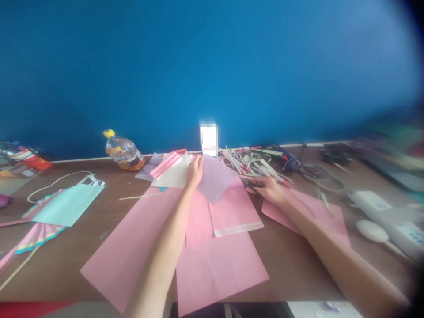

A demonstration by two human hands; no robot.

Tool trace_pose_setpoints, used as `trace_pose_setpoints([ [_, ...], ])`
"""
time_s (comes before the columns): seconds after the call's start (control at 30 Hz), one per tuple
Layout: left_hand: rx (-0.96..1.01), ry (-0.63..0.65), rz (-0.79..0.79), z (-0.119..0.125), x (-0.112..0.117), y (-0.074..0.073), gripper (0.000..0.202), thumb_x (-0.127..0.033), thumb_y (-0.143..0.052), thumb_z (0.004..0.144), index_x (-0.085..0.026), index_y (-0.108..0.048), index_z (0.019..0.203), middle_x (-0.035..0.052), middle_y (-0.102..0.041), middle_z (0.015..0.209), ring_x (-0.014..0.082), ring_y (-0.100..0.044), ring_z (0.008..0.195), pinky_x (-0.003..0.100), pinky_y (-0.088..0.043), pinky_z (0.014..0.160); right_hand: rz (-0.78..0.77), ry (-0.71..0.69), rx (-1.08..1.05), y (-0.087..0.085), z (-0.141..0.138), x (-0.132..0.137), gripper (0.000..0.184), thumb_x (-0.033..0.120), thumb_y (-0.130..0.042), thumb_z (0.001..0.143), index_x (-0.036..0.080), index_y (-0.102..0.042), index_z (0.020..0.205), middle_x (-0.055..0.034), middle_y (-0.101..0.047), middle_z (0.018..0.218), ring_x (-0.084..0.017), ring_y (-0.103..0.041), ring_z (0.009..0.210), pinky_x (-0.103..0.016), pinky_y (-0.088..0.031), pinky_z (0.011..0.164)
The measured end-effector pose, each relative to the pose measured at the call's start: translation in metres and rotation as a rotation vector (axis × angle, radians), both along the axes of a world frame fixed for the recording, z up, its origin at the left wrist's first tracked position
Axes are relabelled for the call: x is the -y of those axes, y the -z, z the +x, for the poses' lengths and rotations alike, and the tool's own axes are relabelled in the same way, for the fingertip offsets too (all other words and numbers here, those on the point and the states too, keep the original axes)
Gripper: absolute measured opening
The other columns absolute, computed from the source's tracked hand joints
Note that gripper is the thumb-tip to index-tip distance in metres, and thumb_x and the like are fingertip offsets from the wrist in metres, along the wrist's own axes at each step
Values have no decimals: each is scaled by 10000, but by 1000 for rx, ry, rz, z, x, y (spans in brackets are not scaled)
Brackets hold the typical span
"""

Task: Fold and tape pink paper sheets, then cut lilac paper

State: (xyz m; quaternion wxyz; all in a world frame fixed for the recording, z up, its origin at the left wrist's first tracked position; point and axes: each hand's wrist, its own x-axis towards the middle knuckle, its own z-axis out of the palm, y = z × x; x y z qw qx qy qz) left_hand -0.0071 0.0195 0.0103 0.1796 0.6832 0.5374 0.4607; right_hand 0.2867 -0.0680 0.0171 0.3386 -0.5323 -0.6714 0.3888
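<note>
Left hand (194, 171) pinches the pale lilac sheet (215, 179), fingers closed on its edge. Right hand (268, 189) rests half-curled on dark scissors (256, 185); grip unclear. A tug could tear the thin sheet or scatter the paper strips (245, 162).

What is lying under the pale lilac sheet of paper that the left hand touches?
Under the pale lilac paper sheet lies a pink paper sheet with a white strip edge, over larger pink sheets. The left hand rests on its left edge. Anything beneath its middle is covered.
</note>
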Motion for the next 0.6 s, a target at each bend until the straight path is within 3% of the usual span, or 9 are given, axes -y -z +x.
trace_pose_setpoints([
  [0.6,-19,-26,18,0,0,0,459,-569,-276,988,-212,-508,817,3,-491,652,155,-469,599,266,-317,621,53,6,22,-6,0,1,480,525,-697,731,188,-424,525,26,-366,540,-106,-311,548,-280,-237,518],
])
